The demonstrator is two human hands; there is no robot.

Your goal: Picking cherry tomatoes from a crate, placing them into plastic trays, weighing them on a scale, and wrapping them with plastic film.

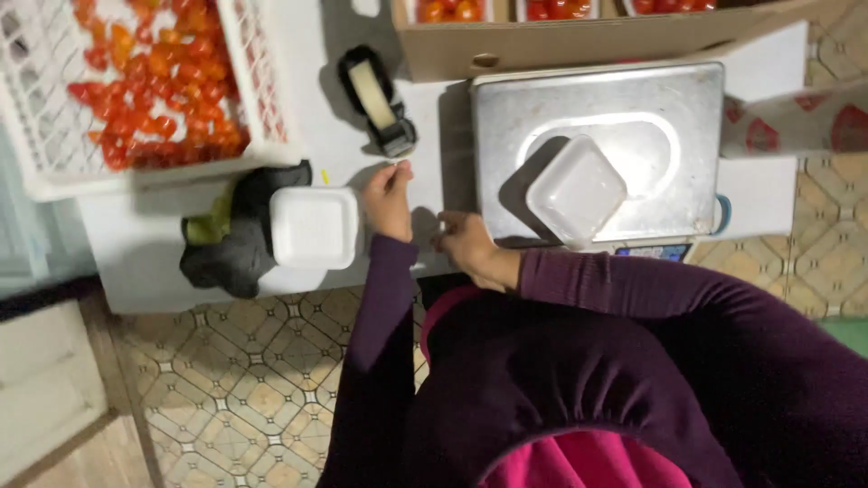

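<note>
a white desk [145, 244] stands on a patterned tile floor [244, 380]. the left hand [389, 199] rests with fingers pinched together just beside a white tub [314, 228]; the right hand [466, 244], loosely curled and holding nothing visible, lies near the steel scale [687, 136], which bears another tub [577, 188]. a tape dispenser [378, 99] and a crate [262, 81] of tomatoes [158, 86] sit further back.
</note>
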